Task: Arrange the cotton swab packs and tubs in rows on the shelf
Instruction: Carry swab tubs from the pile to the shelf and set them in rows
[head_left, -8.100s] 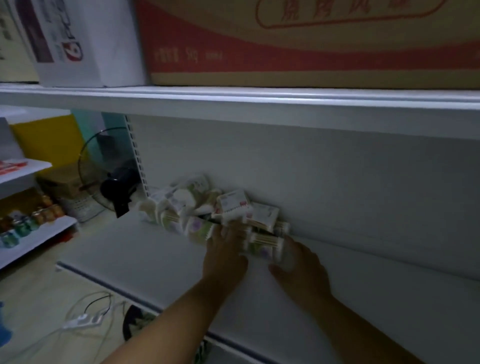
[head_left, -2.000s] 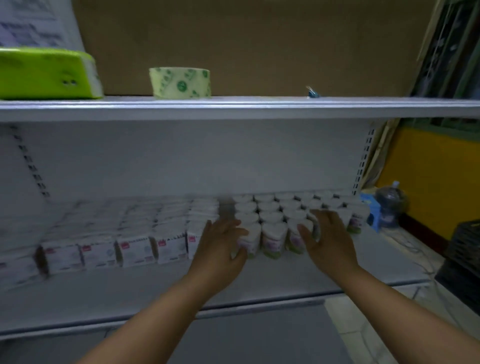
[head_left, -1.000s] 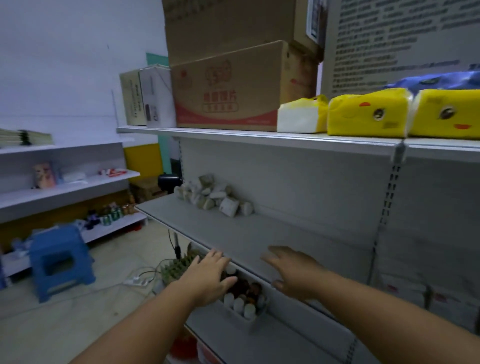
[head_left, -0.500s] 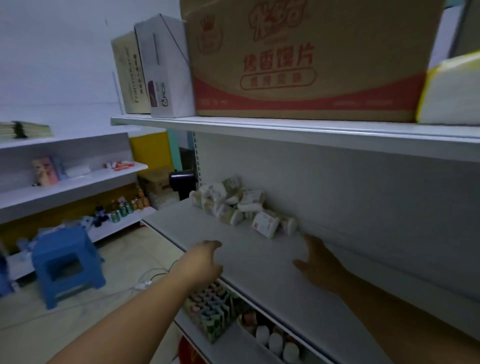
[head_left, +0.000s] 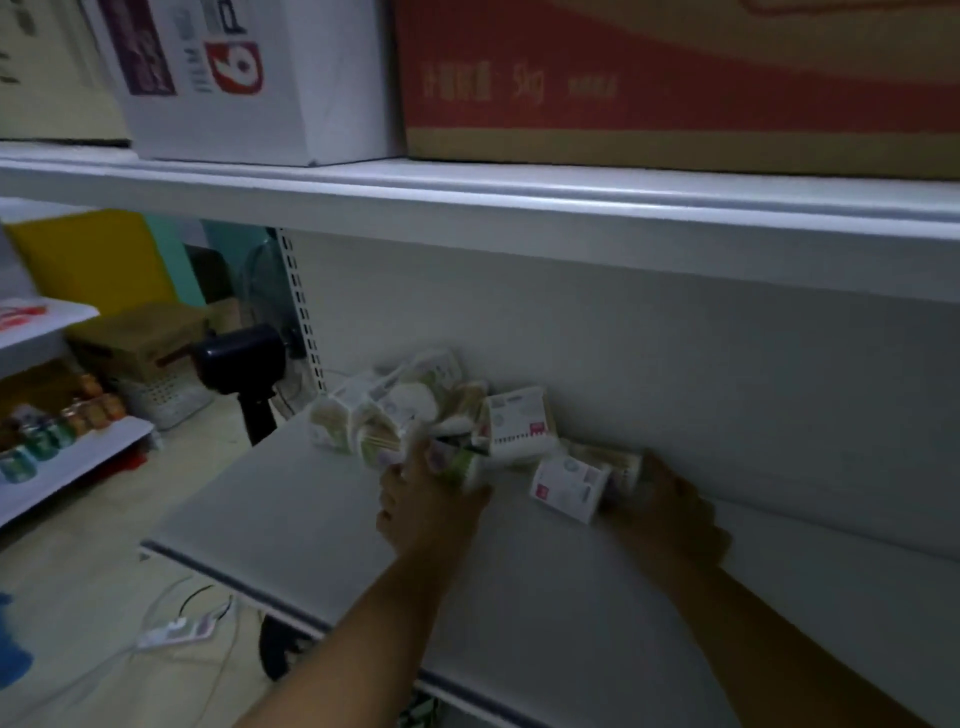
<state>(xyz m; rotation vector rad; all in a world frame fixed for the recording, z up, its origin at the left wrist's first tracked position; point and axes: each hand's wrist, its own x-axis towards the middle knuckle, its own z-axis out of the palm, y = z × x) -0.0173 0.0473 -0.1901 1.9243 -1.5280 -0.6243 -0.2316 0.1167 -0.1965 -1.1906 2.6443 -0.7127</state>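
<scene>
A loose pile of cotton swab packs and tubs (head_left: 410, 410) lies at the back left of the white shelf (head_left: 291, 514), against the back panel. My left hand (head_left: 423, 512) reaches into the pile's front, and its fingers curl round a tub with a green and purple label (head_left: 460, 465). My right hand (head_left: 670, 512) is at the pile's right end, its fingers wrapped on a clear tub of swabs (head_left: 621, 465). A white pack with a red mark (head_left: 569, 486) lies tilted just left of that hand. Motion blurs both hands.
The shelf above (head_left: 519, 208) carries a red and brown carton (head_left: 675, 88) and a white box (head_left: 234, 78) close over the pile. A black fan (head_left: 241, 358) stands left of the shelf end. A side shelf with bottles (head_left: 67, 452) and a floor cable (head_left: 176, 629) lie lower left.
I have come closer to the pile. Both hands went from hovering over the bare shelf to the pile, the left onto a tub at the front, the right onto its right end.
</scene>
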